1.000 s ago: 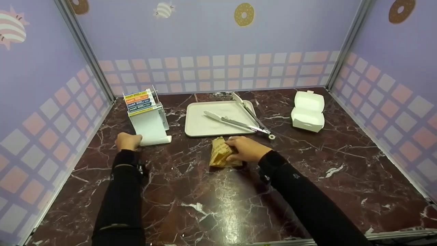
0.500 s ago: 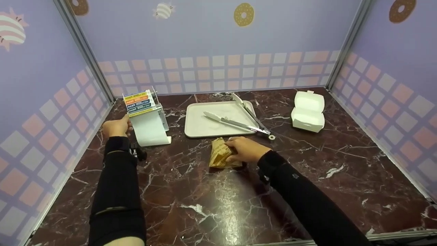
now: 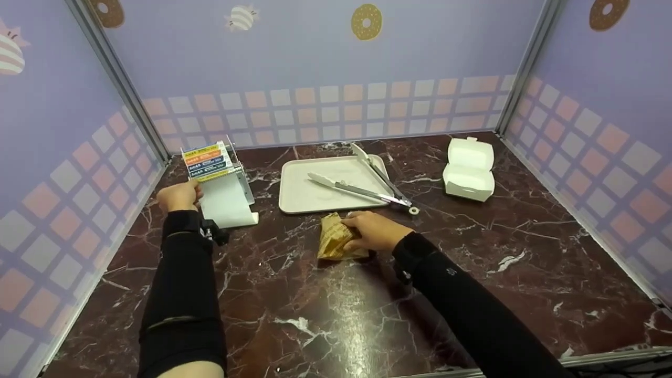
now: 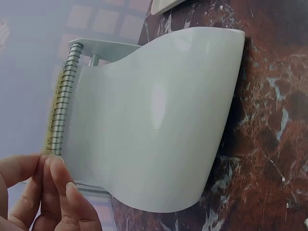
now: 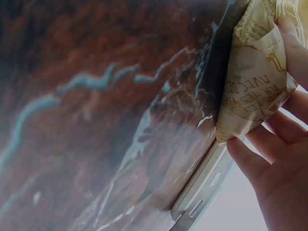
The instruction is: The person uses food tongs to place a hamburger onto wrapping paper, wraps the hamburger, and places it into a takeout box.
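Observation:
In the head view my left hand point(image 3: 179, 197) is at the left front corner of a label dispenser point(image 3: 207, 161) with colored labels. The left wrist view shows its thumb and fingers point(image 4: 60, 168) pinching the end of a thin yellow label point(image 4: 54, 115) along the spring-wound roller. A wide white backing strip point(image 4: 159, 110) curves down from there to the table. My right hand point(image 3: 379, 231) grips a paper-wrapped food packet point(image 3: 332, 237), brown-printed, lying on the table. In the right wrist view, thumb and fingers lie on opposite sides of the packet point(image 5: 252, 82).
Behind the packet lies a white tray point(image 3: 299, 197), with metal tongs point(image 3: 362, 192) spread across it and their handle end past its front right corner. An open white takeout box point(image 3: 469, 170) stands at the right. Patterned walls enclose the dark marble table point(image 3: 294, 310).
My left hand has moved up and left, from the lower end of the white strip to the dispenser's corner. My right hand stays on the packet. The head view has shifted slightly.

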Motion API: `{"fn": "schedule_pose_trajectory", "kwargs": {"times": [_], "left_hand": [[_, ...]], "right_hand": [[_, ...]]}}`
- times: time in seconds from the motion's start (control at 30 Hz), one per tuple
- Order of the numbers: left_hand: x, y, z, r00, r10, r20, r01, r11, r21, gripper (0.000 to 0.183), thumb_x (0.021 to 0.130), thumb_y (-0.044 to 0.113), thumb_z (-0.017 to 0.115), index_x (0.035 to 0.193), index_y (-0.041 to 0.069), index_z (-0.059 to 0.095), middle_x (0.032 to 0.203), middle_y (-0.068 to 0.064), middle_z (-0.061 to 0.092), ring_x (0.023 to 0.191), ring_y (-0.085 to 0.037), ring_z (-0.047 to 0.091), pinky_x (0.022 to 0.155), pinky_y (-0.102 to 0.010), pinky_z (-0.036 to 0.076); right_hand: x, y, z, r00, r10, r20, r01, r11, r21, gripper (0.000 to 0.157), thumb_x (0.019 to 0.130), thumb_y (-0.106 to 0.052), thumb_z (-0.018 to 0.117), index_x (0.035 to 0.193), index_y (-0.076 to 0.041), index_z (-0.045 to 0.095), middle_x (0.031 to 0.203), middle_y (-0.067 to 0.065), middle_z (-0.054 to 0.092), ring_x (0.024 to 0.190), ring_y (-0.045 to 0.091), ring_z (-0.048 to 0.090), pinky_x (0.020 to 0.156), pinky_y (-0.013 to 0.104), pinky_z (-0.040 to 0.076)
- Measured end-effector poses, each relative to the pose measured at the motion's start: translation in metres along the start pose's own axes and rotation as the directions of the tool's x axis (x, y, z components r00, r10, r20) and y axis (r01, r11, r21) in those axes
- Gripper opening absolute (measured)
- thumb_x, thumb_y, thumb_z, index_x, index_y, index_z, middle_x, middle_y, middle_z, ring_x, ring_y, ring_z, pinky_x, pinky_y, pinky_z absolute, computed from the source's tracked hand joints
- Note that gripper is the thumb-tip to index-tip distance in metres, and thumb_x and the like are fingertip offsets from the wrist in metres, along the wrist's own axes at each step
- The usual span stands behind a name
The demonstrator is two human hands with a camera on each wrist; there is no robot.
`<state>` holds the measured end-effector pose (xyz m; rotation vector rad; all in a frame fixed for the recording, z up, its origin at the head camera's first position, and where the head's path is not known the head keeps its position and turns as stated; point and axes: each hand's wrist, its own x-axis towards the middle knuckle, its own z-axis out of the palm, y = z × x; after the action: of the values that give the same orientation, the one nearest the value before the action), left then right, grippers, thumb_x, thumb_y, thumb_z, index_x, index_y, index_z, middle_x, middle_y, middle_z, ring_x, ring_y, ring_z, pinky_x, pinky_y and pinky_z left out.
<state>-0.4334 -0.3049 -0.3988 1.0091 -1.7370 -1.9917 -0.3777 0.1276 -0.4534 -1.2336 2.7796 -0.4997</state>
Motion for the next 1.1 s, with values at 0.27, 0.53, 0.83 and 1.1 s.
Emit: {"fn": "schedule_pose_trajectory", "kwargs": {"times": [0.27, 0.53, 0.83, 1.1], "left_hand": [[-0.001, 0.005, -0.002, 0.997, 0.047, 0.066, -0.046, 0.999, -0.021, 0.028, 0.094, 0.007, 0.074, 0.067, 0.013, 0.071, 0.054, 0.006, 0.065, 0.049, -0.006, 0.060, 0.043, -0.021, 0.043], [-0.014, 0.019, 0.006, 0.970, 0.147, 0.195, -0.129, 0.986, -0.102, 0.018, 0.097, 0.009, 0.076, 0.079, 0.012, 0.075, 0.066, 0.005, 0.072, 0.058, -0.007, 0.067, 0.050, -0.020, 0.048], [-0.049, 0.024, 0.024, 0.890, 0.282, 0.359, -0.247, 0.959, -0.140, 0.012, 0.100, 0.010, 0.075, 0.108, 0.002, 0.077, 0.073, 0.007, 0.073, 0.064, -0.007, 0.068, 0.061, -0.018, 0.053], [-0.092, 0.007, 0.042, 0.782, 0.296, 0.548, -0.321, 0.946, -0.053, 0.015, 0.103, 0.018, 0.072, 0.109, 0.004, 0.073, 0.087, 0.004, 0.075, 0.078, -0.012, 0.070, 0.073, -0.022, 0.057]], "right_hand": [[0.002, -0.002, 0.000, 1.000, 0.025, 0.013, -0.026, 1.000, 0.011, 0.066, 0.095, -0.031, 0.082, 0.145, 0.006, 0.060, 0.143, 0.023, 0.063, 0.134, 0.038, 0.060, 0.118, 0.047, 0.043], [0.004, -0.003, 0.001, 0.999, 0.034, 0.024, -0.034, 0.999, 0.009, 0.067, 0.095, -0.032, 0.082, 0.146, 0.005, 0.060, 0.144, 0.023, 0.062, 0.135, 0.038, 0.060, 0.119, 0.047, 0.042], [0.001, -0.002, 0.000, 0.998, 0.054, 0.022, -0.054, 0.998, 0.012, 0.067, 0.095, -0.032, 0.082, 0.146, 0.006, 0.059, 0.144, 0.023, 0.062, 0.134, 0.038, 0.060, 0.118, 0.047, 0.043], [-0.001, -0.002, 0.000, 1.000, 0.029, 0.008, -0.029, 1.000, -0.003, 0.065, 0.095, -0.031, 0.082, 0.143, 0.007, 0.061, 0.141, 0.024, 0.063, 0.130, 0.039, 0.062, 0.116, 0.047, 0.046]]}}
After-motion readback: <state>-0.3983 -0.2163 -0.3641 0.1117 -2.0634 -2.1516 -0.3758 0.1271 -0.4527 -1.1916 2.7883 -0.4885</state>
